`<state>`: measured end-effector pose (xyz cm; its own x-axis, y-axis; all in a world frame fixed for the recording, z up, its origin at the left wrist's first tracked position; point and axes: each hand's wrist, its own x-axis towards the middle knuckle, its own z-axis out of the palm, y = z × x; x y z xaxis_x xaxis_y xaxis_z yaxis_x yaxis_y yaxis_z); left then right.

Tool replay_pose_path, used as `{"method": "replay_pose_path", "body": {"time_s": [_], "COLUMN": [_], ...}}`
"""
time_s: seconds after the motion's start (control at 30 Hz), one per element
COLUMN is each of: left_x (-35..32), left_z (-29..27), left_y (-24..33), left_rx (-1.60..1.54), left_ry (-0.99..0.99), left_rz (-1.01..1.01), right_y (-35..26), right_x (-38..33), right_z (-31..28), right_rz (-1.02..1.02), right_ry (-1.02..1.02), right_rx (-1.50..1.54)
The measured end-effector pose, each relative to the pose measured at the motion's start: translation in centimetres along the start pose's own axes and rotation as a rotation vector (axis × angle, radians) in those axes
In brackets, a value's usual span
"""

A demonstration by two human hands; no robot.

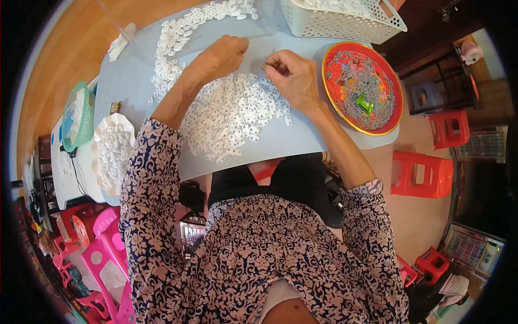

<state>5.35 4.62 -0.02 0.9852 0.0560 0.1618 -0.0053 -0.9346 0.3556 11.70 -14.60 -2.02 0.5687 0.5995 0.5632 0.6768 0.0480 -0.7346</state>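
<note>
The flowery cloth top (259, 232), dark blue and pinkish tan, is closest, with its two long sleeves. Both bare arms reach out over the smooth pale blue-grey worktop (127, 75).

The left grip (224, 56) is curled and narrow, its tips tucked in. I cannot tell if it holds anything. The right grip (294, 75) is also narrow, thumb and pointing finger close together. Something tiny may sit at its tips, but it is too small to tell. The two grips are near each other but apart.

The big heap of little white rounded pieces (226, 116) lies just below both grips, on the near side. Each piece seems to have small dark marks, too tiny to read. Another band of white pieces (168, 40) runs left of the left grip and past it, away from the body.

Right of the right grip is a round red tray with a yellow rim (398, 94). It holds many thin grey bits (375, 78) and a shiny green wrapper (365, 103). Beyond the right grip stands a white basket full of holes (334, 27), with more white pieces inside. Well left of the left grip, a wavy-edged cream plate (111, 186) has white pieces too.
</note>
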Motion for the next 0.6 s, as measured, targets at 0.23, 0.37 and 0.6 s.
{"method": "replay_pose_path", "body": {"time_s": [0.23, 0.37, 0.6], "left_x": [0.2, 0.3, 0.0], "left_z": [-1.2, -0.6, 1.9], "left_y": [-2.0, -1.5, -1.4], "left_rx": [0.064, 0.008, 0.159], "left_ry": [0.166, 0.220, 0.267], "left_rz": [-0.040, -0.002, 0.094], "right_y": [-0.1, 0.0, -0.2], "right_x": [0.1, 0.1, 0.1], "right_z": [-0.1, -0.2, -0.2], "right_rz": [-0.007, -0.014, -0.010], "right_ry": [0.023, 0.023, 0.006], "right_rx": [0.014, 0.001, -0.025]}}
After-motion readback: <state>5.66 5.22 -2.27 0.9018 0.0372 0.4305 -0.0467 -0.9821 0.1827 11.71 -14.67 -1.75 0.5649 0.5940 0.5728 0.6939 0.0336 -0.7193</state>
